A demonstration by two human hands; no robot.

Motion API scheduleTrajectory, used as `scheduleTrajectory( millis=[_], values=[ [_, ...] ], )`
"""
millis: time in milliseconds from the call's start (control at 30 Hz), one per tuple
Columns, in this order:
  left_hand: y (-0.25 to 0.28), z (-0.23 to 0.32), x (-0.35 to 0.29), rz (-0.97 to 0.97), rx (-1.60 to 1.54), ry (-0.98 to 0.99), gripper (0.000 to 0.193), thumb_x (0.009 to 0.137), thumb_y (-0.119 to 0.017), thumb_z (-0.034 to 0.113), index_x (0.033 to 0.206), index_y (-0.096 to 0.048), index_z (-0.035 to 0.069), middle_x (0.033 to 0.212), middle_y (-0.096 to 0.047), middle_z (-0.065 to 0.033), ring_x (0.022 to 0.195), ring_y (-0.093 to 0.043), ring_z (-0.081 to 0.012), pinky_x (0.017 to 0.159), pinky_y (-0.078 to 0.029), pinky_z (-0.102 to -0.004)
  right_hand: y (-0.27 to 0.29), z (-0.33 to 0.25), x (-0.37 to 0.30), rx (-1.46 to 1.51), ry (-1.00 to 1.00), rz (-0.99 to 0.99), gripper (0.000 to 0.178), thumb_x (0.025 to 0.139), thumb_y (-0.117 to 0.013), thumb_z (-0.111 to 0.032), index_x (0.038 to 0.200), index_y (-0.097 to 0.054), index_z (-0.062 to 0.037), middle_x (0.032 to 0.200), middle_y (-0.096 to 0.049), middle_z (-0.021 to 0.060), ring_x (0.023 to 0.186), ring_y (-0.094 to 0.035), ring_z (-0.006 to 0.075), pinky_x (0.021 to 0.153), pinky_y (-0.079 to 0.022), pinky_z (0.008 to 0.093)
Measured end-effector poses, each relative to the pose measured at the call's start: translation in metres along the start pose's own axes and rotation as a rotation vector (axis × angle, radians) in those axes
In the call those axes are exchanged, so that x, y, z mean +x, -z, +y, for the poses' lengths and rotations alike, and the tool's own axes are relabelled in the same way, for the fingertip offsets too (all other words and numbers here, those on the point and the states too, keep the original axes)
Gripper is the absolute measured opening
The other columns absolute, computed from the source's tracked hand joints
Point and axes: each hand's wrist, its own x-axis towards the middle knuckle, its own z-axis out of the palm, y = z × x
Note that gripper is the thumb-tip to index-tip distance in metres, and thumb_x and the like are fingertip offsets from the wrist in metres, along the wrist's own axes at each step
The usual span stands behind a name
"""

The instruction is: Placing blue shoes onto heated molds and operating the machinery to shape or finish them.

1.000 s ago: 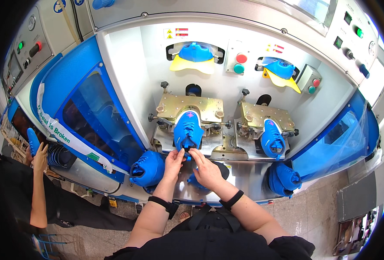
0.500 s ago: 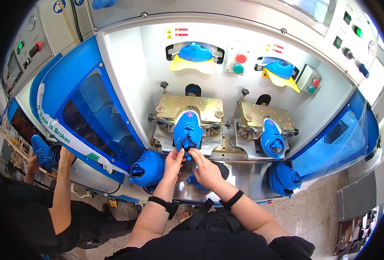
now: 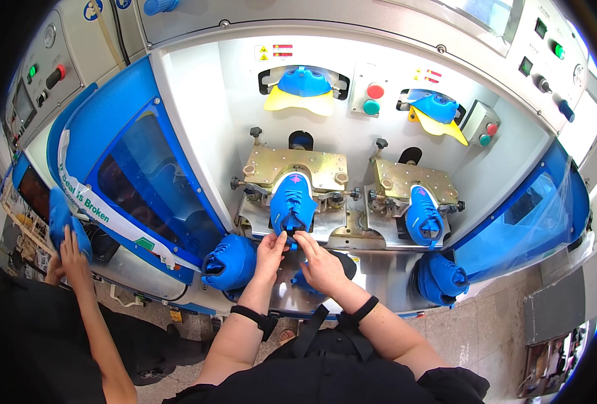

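Observation:
A blue sneaker (image 3: 292, 202) with a pink mark on its tongue sits on the left metal fixture (image 3: 325, 163), its toe pointing away from me and its heel toward me. At that heel my left hand (image 3: 270, 257) is closed, thumb and fingertips pinching the collar's back edge. Beside it, almost touching, my right hand (image 3: 322, 264) pinches the same heel edge around a small dark and blue strip. The fingertips hide exactly what lies between them. Another blue sneaker (image 3: 422, 219) rests on the right fixture (image 3: 416, 182), with neither hand on it.
Blue shoes (image 3: 230, 264) stand at the front left, more shoes (image 3: 440, 277) at the front right. Yellow-and-blue pads (image 3: 303, 87) hang at the back wall near a red and green button box (image 3: 371, 94). Blue doors flank the opening. A co-worker's hands (image 3: 73, 259) hold a blue shoe (image 3: 61, 219).
My hands and the sneaker at the left fixture look unmoved. At the far left, the co-worker's shoe has been raised and turned, and one of their hands now lies across it.

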Motion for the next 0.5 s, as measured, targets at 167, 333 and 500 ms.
scheduleTrajectory(
  millis=[167,333,500],
  values=[
    [0.006,-0.013,-0.008,-0.058,-0.052,-0.044,0.038,0.087,-0.078,0.029,0.111,-0.061,0.006,0.097,-0.068,-0.0009,0.087,-0.064,-0.0096,0.074,-0.048,-0.0253,0.003,-0.002,-0.008,-0.031,0.034,0.082,0.054,0.081,-0.066,-0.007,0.132,-0.047,-0.0069,0.139,-0.05,0.0105,0.11,-0.062,0.0318,0.087,-0.054,0.0398],
    [-0.004,-0.043,-0.067,-0.2,-0.141,-0.078,0.048,0.082,-0.078,0.004,0.125,-0.056,0.007,0.115,-0.065,-0.0051,0.097,-0.064,-0.0143,0.082,-0.055,-0.0314,-0.017,0.015,-0.044,-0.114,0.14,0.152,0.031,0.08,-0.071,-0.011,0.108,-0.059,-0.0045,0.117,-0.06,0.0102,0.097,-0.062,0.0306,0.081,-0.053,0.0382],
    [0.009,-0.014,-0.09,-0.303,-0.105,-0.087,0.044,0.08,-0.076,0.003,0.119,-0.058,0.006,0.104,-0.065,-0.0048,0.087,-0.064,-0.0134,0.071,-0.055,-0.0291,0.0,0.01,-0.056,-0.089,0.37,0.231,0.04,0.073,-0.075,-0.013,0.11,-0.063,-0.0087,0.112,-0.061,0.0061,0.084,-0.06,0.0241,0.066,-0.052,0.0346]
  ],
)
